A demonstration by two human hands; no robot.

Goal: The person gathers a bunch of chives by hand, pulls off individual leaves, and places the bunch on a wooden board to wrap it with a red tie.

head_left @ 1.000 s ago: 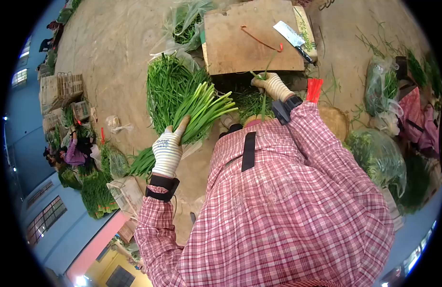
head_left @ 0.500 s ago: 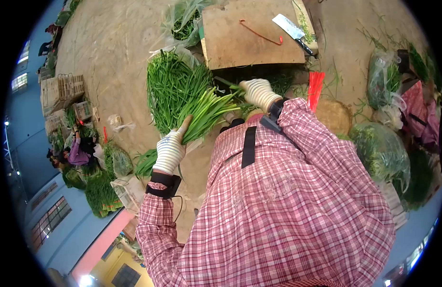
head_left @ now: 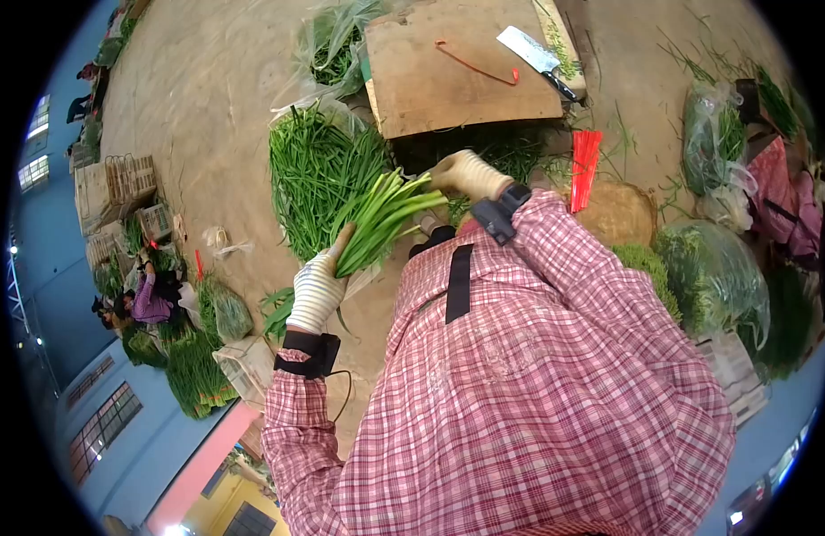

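My left hand (head_left: 319, 290), in a striped white glove, is closed around a bunch of garlic chives (head_left: 377, 219), its pale stem ends pointing up and right. At those stem ends is my right hand (head_left: 471, 176), also gloved, its fingers bent and pinched against the tips; exactly which stalks they grip is partly hidden. Just beyond the bunch lies a big heap of garlic chives (head_left: 323, 170) on clear plastic. A few loose leaves (head_left: 277, 311) hang beside my left wrist.
Ahead is a wooden board (head_left: 466, 71) carrying a red tie (head_left: 475, 62) and a cleaver (head_left: 533, 54). Red strips (head_left: 585, 170) lie beside a round woven stool (head_left: 616, 217). Bagged greens (head_left: 712, 277) stand at right. Other people (head_left: 151, 299) sit among greens at far left.
My right hand has turned and moved slightly down and left, onto the stem ends. The bunch in my left hand has tilted a little more upright. The view has shifted slightly.
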